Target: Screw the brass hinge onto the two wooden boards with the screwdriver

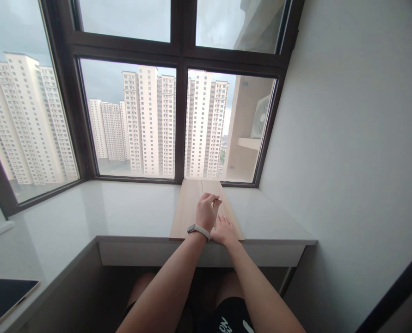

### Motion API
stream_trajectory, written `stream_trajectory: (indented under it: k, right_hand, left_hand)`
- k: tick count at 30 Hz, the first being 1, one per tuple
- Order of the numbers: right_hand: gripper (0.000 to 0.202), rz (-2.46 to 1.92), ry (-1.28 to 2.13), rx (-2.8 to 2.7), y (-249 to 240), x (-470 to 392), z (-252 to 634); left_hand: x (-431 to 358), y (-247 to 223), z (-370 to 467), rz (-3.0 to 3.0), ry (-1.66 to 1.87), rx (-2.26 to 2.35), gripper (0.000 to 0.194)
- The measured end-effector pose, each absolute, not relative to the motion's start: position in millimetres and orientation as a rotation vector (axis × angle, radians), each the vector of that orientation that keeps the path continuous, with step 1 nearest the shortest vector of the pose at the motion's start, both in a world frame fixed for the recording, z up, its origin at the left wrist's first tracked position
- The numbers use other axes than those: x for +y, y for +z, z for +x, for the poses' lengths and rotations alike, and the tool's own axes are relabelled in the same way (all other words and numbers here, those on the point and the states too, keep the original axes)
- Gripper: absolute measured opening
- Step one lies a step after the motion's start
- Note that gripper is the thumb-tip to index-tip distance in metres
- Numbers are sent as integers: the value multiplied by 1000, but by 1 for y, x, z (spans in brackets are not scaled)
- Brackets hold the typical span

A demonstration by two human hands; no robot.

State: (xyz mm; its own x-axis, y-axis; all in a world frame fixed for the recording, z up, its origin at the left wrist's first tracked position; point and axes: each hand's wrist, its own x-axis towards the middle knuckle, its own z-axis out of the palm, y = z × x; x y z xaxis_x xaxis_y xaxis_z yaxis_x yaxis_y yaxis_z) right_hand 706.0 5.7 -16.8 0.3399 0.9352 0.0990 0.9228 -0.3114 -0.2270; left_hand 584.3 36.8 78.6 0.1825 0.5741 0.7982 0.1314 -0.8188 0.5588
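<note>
A pale wooden board lies on the white windowsill counter, with a thin dark line running down from its far edge. Above the board, my left hand, with a watch on its wrist, is closed on a small thin yellow-brown item that looks like a pencil; most of it is hidden by the fingers. My right hand rests on the board's near right part, fingers stretched out, just right of the left wrist and partly behind it.
The white counter runs along dark-framed windows, with tall buildings outside. A dark-screened tablet or phone lies at the lower left. On the right stands a white wall. My legs are under the counter's front edge.
</note>
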Motion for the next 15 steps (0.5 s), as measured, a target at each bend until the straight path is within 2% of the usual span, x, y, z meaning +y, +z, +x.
stream_trajectory:
  k: [7,15]
  right_hand:
    - [87,-2346,57,-1676,-21,7,708]
    - [94,-2374,93,-1683,-17,7,708]
  left_hand:
    - [39,77,584,2110,1667,631,26]
    - [42,77,583,2099,1699,678,10]
